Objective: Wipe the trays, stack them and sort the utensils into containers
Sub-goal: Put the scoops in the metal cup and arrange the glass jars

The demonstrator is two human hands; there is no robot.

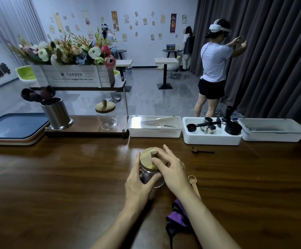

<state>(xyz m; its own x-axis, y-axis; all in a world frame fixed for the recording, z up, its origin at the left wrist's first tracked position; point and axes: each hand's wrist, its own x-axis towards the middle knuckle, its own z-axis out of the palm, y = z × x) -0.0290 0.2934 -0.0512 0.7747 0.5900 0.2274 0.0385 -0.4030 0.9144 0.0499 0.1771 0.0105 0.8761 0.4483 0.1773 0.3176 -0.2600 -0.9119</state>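
White wood makes the flower box (74, 76) at eleven o'clock from the middle jar. Its front says "GARDEN" in dark letters, and the small line below ends in "Harvest Love". The left hand (139, 182) is wrapped round the see-through glass jar (149, 176) in the middle of the shiny brown table (56, 177), with its fingers curled on the side. The right hand (172, 169) pinches the little round knob on the jar's flat wooden lid (146, 159). A pale wooden spoon (193, 184) lies just beside the jar at three o'clock. A dark spoon (200, 151) lies at one o'clock. A soft purple cloth (177, 218) sits at five o'clock. The stack of trays (15, 128), blue on top, is well apart at ten o'clock, near a shiny metal cup (56, 114).
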